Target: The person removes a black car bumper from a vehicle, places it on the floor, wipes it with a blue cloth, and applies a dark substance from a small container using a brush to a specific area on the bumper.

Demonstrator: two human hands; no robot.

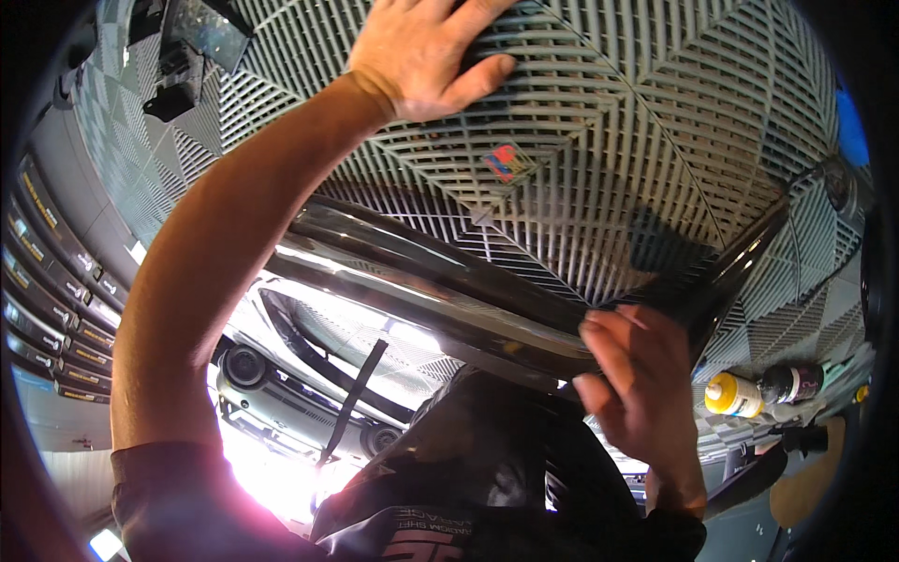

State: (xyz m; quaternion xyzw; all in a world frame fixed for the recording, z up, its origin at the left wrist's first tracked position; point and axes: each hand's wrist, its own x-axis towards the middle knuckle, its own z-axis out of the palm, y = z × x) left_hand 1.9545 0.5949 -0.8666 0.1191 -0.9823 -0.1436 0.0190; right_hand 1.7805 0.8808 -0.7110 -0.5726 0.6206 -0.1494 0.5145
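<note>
Floor tiles (585,140) are seen beneath the left hand (421,56), fingers spread; a black panel (487,323), beside the right hand (641,384), grip indiscernible.

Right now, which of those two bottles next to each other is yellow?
The left bottle: its body is yellow, while the right bottle looks black.

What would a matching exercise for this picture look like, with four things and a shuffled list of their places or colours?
Things:
1. Left hand
2. Right hand
3. Yellow bottle
4. Slatted tiles

Places or colours:
A. Grey
B. Beside a dark bottle
C. Thumb spread, at the picture's top edge
D. Fingers bent, by a glossy dark panel

Pairs: 1-C, 2-D, 3-B, 4-A
</note>
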